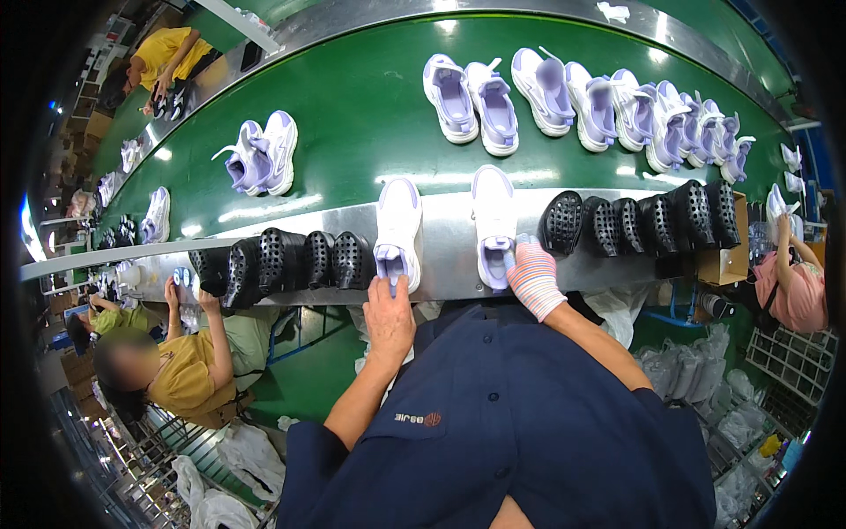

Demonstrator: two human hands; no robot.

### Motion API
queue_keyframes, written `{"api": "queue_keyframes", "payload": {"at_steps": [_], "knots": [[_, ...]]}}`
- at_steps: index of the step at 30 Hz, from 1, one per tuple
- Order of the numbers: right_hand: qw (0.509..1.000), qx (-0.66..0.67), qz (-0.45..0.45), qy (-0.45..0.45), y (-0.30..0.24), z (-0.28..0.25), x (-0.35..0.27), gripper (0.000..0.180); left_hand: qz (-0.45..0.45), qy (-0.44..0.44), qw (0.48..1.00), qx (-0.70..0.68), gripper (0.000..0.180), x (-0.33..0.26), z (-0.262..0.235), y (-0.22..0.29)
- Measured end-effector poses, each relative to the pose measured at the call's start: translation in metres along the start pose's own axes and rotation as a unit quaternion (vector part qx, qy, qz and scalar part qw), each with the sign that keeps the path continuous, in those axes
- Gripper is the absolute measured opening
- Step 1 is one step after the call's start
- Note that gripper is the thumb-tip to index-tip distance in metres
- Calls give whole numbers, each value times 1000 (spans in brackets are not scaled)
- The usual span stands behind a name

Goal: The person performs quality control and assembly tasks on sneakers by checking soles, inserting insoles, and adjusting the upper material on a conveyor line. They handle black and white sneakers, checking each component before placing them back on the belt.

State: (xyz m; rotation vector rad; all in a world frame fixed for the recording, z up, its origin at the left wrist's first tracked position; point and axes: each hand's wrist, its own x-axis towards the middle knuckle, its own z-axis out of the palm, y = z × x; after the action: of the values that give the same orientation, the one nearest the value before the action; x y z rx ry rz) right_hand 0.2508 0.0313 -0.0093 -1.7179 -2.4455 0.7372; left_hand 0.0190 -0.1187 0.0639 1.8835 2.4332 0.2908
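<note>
- The left hand (388, 319), bare and just below the frame's middle, grips the heel of the left-hand shoe (399, 216), its fingers bent over the collar; the tips and the rear edge of the heel cannot be fully seen.
- The right hand (534, 278), in a striped glove (538, 280), touches the right-hand shoe (494, 207) along the right side of its collar; the glove hides the finger joints, so I cannot tell whether it is closed in a grip.
- Both soles are mostly out of sight, and the insides are shown only in part.
- Both shoes (white, with lilac linings) lie at the centre of the frame on the metal edge (448, 251), toes reaching toward the green tabletop (352, 132).
- Their toes point to the top of the frame, heels to the bottom; the long axes run nearly upright and roughly side by side, a gap between.
- At upper right, the row of shoes (551, 93) overlaps toward its far end, making single ones hard to separate.
- Black perforated forms (679, 220) flank the pair, partly covering one another.
- At lower left, a co-worker (189, 375) is partly hidden behind the bench.
</note>
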Motion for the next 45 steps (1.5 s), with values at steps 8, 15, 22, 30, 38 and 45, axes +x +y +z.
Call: {"api": "queue_keyframes", "payload": {"at_steps": [8,15,22,30,38,45], "knots": [[996,1,-30,-84,-56,-2,40,22,70,-56,964,-249,44,42,28,31],[975,207,4,-85,-20,-29,31,41,35,-181,973,-136,29,73,41,44],[896,407,179,-1,70,-72,-19,26,78,-112,990,-18,31,191,25,-65],[799,510,316,40,78,-81,-65,28,23,-389,904,176,68,295,31,-185],[744,548,373,84,88,-67,-104,25,234,-59,970,-22,44,316,56,-36],[739,554,371,100,91,-69,-117,26,92,-308,945,52,82,352,106,98]]}}
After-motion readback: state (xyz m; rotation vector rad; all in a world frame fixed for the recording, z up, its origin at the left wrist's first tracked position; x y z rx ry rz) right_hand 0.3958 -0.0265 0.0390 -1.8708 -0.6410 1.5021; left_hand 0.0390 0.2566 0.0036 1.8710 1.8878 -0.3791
